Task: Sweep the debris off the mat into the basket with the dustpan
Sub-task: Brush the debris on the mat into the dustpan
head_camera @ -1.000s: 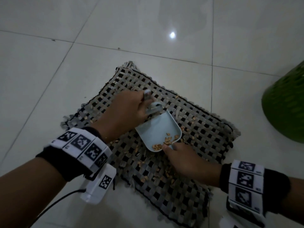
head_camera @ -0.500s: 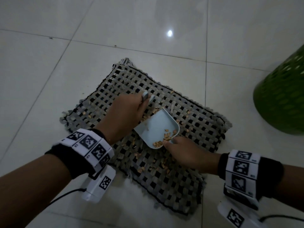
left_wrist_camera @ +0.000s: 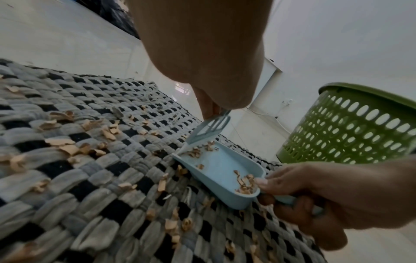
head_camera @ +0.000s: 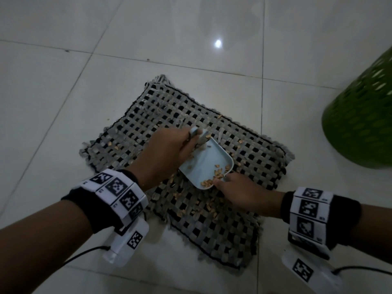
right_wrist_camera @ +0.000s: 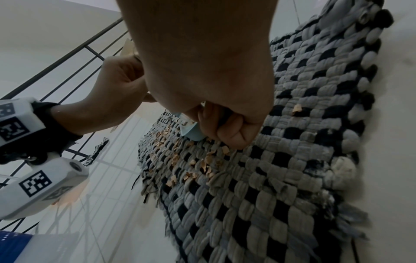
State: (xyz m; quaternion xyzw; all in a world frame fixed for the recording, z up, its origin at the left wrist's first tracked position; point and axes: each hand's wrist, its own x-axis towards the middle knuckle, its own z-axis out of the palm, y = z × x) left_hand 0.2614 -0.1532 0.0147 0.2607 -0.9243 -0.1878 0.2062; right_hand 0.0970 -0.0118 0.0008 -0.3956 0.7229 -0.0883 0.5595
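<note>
The left hand, pinching the little brush, has dragged more chips into the dustpan gripped by the right hand; plenty still litter the mat's near edge.

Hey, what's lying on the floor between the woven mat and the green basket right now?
Nothing: in the head view only bare white floor tile separates the mat from the basket. The debris all sits on the mat or in the dustpan.

The left hand has drawn its small brush to the dustpan mouth, pushing debris in
</note>
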